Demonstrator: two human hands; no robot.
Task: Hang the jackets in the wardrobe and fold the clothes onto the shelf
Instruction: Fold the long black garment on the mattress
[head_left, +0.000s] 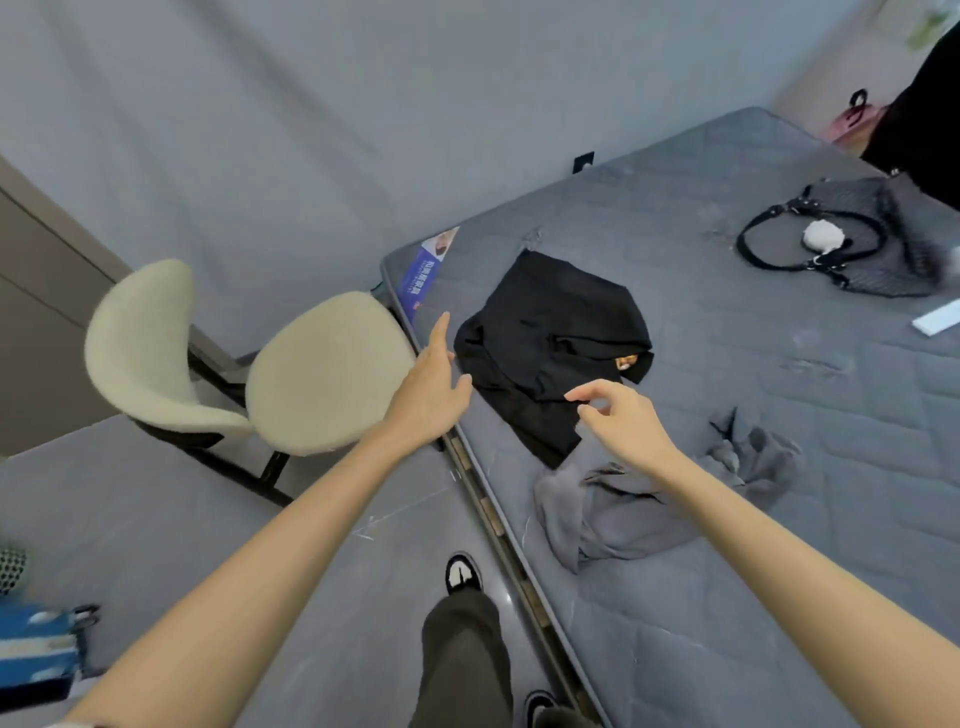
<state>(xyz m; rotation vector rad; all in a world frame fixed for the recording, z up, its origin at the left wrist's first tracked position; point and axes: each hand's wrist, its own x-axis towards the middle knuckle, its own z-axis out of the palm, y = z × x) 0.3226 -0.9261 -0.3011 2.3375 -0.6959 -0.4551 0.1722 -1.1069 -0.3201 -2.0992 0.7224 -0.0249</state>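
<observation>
A black garment (556, 338) lies partly folded on the grey mattress (753, 415), near its left edge. A crumpled grey garment (634, 514) lies closer to me on the same mattress. My left hand (431, 384) hovers over the mattress edge just left of the black garment, fingers straight and holding nothing. My right hand (618, 415) hangs above the black garment's near corner, fingers loosely curled with thumb and forefinger apart, empty.
A cream upholstered chair (249, 364) on black legs stands left of the bed. A dark handbag (841, 239) with a white pompom and a white strip (935, 319) lie at the far right of the mattress. A blue bag (36, 649) sits on the floor, bottom left.
</observation>
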